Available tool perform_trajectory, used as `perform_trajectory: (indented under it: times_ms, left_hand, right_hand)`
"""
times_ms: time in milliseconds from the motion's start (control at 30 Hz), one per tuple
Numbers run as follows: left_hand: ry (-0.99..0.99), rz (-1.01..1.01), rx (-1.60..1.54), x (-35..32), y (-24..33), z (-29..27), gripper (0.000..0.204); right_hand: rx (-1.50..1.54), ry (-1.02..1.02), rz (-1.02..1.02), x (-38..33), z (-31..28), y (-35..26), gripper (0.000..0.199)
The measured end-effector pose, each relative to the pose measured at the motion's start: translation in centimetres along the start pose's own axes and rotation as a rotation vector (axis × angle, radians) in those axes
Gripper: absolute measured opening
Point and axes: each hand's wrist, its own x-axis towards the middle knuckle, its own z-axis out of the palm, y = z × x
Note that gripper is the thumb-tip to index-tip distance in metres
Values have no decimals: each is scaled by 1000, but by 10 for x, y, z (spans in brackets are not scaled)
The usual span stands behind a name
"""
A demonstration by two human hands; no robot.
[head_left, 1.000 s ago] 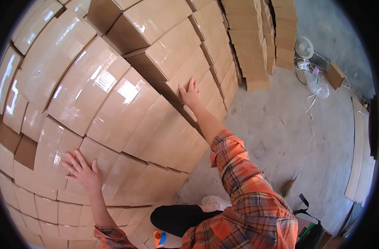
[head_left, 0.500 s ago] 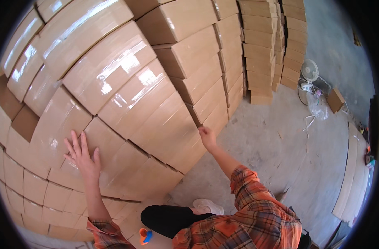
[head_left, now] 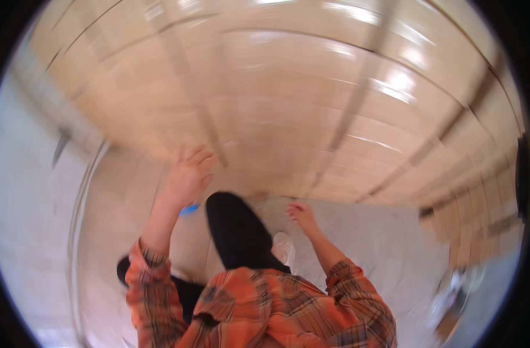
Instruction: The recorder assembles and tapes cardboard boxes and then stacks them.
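A tall wall of taped brown cardboard boxes [head_left: 288, 87] fills the view ahead of me, smeared by motion. My left hand [head_left: 189, 174] is raised in front of the lower boxes, its fingers bent and somewhat apart, with nothing visible in them. Whether it touches a box I cannot tell. Just beside my left wrist shows a small blue object [head_left: 189, 209], mostly hidden by the arm. My right hand [head_left: 301, 214] hangs low over the floor near the foot of the stack. Its fingers are loosely curled and slightly apart, and I see nothing held.
Grey concrete floor [head_left: 369, 238] runs along the stack's base. More stacked boxes [head_left: 480, 214] stand at the right, with a blurred pile of clear plastic [head_left: 445, 301] near them. On the left is a pale wall [head_left: 33, 203] with a line or cable along its foot.
My view has swung left, bringing the pale wall in. My left hand has come off the box face, and my right hand has left the box edge, its fist loosened.
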Motion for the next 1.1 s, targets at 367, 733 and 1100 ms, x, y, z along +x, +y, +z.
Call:
perform_trajectory:
  times_ms: [367,733,1100]
  left_hand:
    - [42,-711,-337,-280,-15,-11,46]
    - [758,-1331,115,-460,63,-28,28]
    - [335,-1825,-179,-494,157,37,38]
  right_hand:
    - [-375,-274,123,15,79,-11,22]
    - [-516,-499,20,69,201,-43,26]
    - [-646,-777,-79,54,356,-63,27]
